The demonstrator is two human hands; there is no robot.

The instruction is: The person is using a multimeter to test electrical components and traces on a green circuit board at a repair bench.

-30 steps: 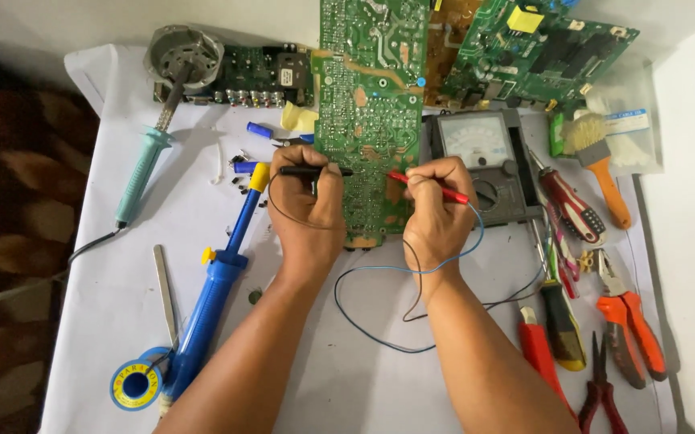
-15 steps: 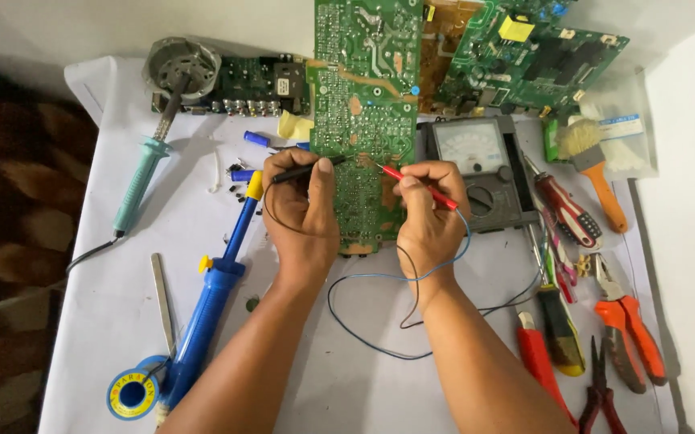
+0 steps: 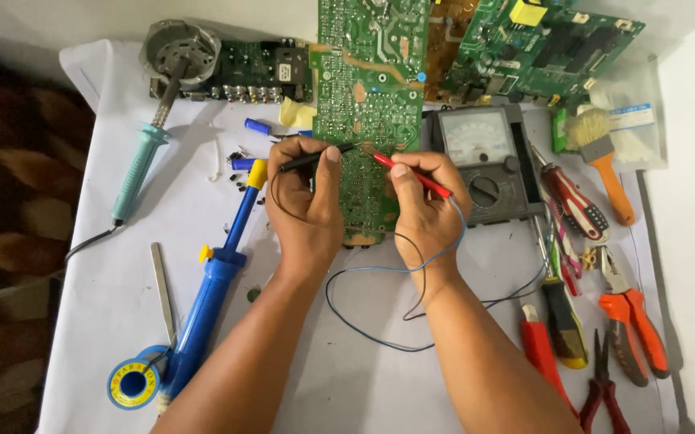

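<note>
My left hand (image 3: 309, 201) pinched the black probe (image 3: 313, 158); my right hand (image 3: 426, 210) gripped the red probe (image 3: 413, 174). Both tips met on the green circuit board (image 3: 371, 96) lying beside the meter (image 3: 484, 161).

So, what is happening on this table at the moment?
A person holds two meter probes on a green circuit board. The left hand holds the black probe, the right hand the red probe; both tips meet the board. An analog multimeter lies beside the right hand.
</note>
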